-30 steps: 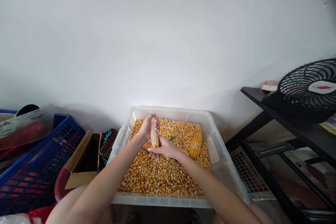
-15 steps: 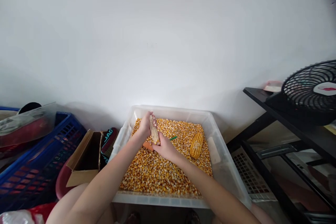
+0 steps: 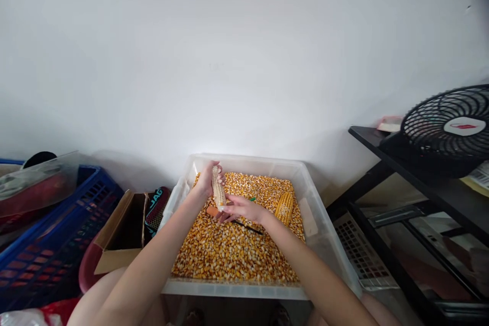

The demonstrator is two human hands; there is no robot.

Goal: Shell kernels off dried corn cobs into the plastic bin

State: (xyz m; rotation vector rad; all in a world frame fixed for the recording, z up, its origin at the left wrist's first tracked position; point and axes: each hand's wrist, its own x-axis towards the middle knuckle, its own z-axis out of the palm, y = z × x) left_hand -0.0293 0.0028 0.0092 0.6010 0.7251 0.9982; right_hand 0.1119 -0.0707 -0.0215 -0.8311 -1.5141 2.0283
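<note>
My left hand (image 3: 208, 179) is wrapped round a corn cob (image 3: 217, 188), pale and mostly bare of kernels, tilted with its lower end toward me. Just below that end, my right hand (image 3: 242, 209) is open, its fingers stretched out to the left; whether they touch the cob I cannot tell. Both hands are over a clear plastic bin (image 3: 263, 163) filled with loose yellow and white corn kernels (image 3: 229, 254). An orange piece (image 3: 214, 211) and a thin black rod (image 3: 248, 226) show on either side of my right fingers. To the right, a yellow ear of corn (image 3: 284, 208) lies on the kernels.
A small green piece (image 3: 252, 198) lies behind my right hand. Left of the bin are an open cardboard box (image 3: 118, 260), a red basin (image 3: 87, 267) and a blue basket (image 3: 49, 249). A black fan (image 3: 445, 122) stands on a black rack (image 3: 367, 140) at right. Behind is a white wall.
My right fingers have loosened from the cob's lower end and stretched out. The black rod has come into sight beneath my right hand. My left hand keeps its grip.
</note>
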